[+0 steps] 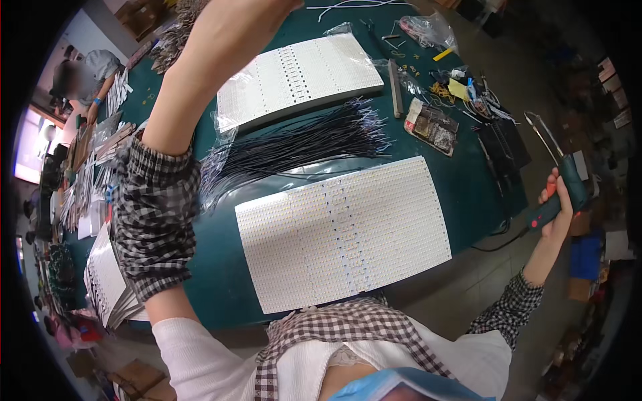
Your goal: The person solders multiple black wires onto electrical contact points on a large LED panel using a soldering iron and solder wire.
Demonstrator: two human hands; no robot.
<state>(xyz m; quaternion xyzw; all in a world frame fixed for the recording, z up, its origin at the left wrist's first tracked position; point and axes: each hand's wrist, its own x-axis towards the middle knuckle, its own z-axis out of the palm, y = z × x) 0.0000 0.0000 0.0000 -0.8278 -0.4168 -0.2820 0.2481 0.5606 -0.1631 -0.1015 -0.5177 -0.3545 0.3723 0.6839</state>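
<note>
My right hand [560,207] grips a dark green soldering gun [574,180] off the table's right side. Its two metal rods meet in a tip that points up and away, and a cord hangs from its handle. High over the far left of the table, my left hand [251,20] runs up to the picture's top edge; its fingers are hidden. In front of me lies a sheet of white LED strip boards [394,234] with rows of small dots and pads. Behind it is a bundle of thin black wires [294,144] with pale ends. Neither hand touches these.
A thick stack of white boards [321,73], partly in clear plastic, lies farther back. An open flat tin [431,127], a grey bar [395,90] and a plastic bag [428,32] are at the right. More boards [110,281] fan out at left, where another person [100,73] sits.
</note>
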